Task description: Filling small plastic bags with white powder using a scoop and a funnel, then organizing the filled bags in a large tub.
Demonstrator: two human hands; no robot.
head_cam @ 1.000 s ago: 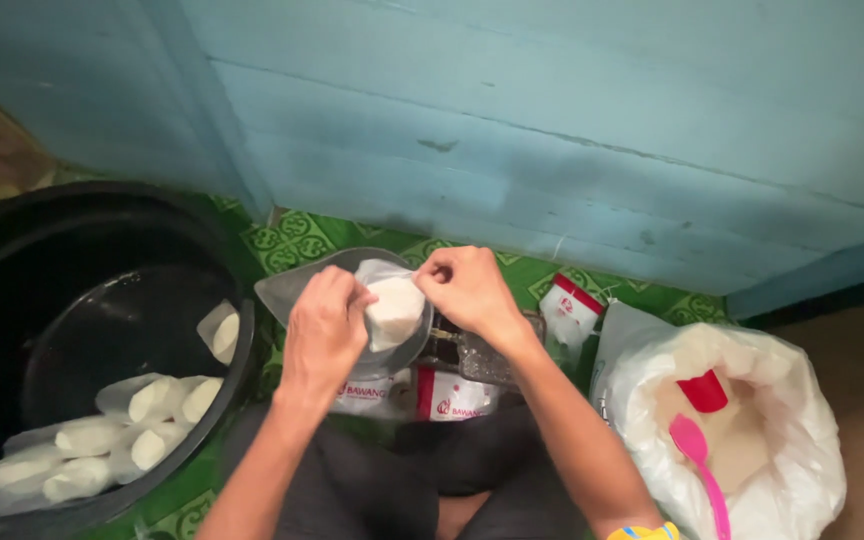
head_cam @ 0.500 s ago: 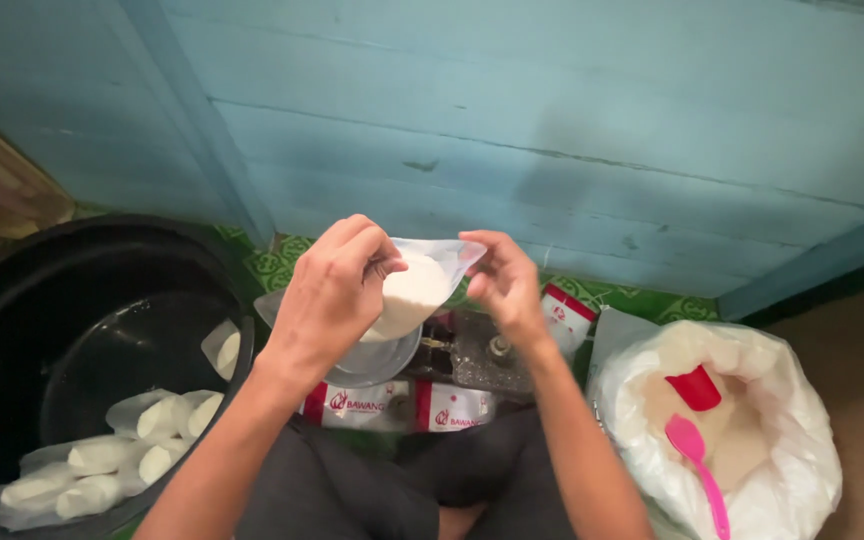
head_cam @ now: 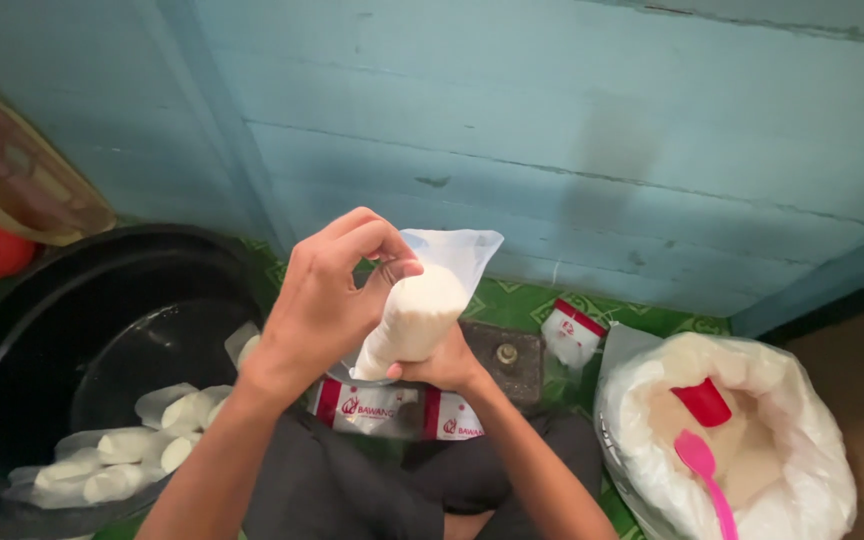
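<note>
Held thing: one small clear plastic bag (head_cam: 422,310) filled with white grains, lifted in front of the person, above the floor mat (head_cam: 532,305).
Long axis: tilted, its filled bottom low and left, its empty top up and right towards the blue wall (head_cam: 602,150).
Left hand (head_cam: 327,300): closed, thumb and fingers pinching the bag's neck just above the fill.
Right hand (head_cam: 442,368): under the bag, fingers curled round its lower end; mostly hidden behind it.
Nearer hand: both touch it; the left lies on the camera side.
Black tub (head_cam: 12,330): by the left edge of the mat, holding about eight filled bags (head_cam: 127,445); exact number unclear.
White sack (head_cam: 802,420): at the right, open, with one red cup (head_cam: 702,402) and one pink spoon (head_cam: 704,470).
</note>
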